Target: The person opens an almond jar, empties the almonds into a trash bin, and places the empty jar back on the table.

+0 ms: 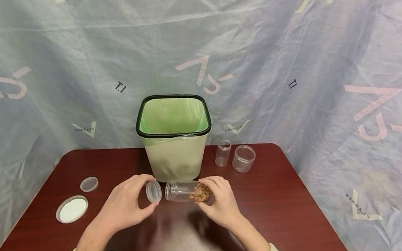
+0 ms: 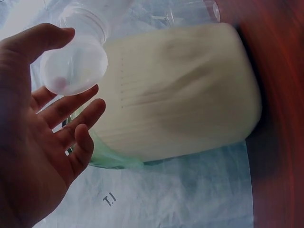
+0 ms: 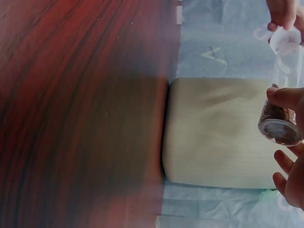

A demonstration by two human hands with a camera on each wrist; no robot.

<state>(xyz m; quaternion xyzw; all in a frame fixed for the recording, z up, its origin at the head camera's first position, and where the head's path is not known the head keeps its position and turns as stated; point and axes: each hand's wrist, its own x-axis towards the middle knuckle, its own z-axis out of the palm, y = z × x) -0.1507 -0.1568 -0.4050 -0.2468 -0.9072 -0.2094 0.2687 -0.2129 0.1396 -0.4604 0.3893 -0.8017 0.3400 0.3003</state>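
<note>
In the head view my left hand (image 1: 128, 203) pinches a round clear lid (image 1: 154, 192) by its edge, thumb below and fingers above. A clear plastic jar (image 1: 182, 190) lies on its side in the air, its threaded mouth facing the lid across a small gap. My right hand (image 1: 221, 200) grips the jar round its bottom end. Brown nut-like pieces (image 1: 200, 193) are heaped at that end. The left wrist view shows the lid (image 2: 75, 66) between thumb and fingers. In the right wrist view the jar's base (image 3: 280, 131) faces the camera.
A cream waste bin (image 1: 175, 158) with a black rim and green liner stands right behind the hands. A narrow clear jar (image 1: 222, 154) and a wide clear jar (image 1: 243, 159) stand at back right. Two lids, a small one (image 1: 89, 184) and a larger one (image 1: 72, 209), lie at left.
</note>
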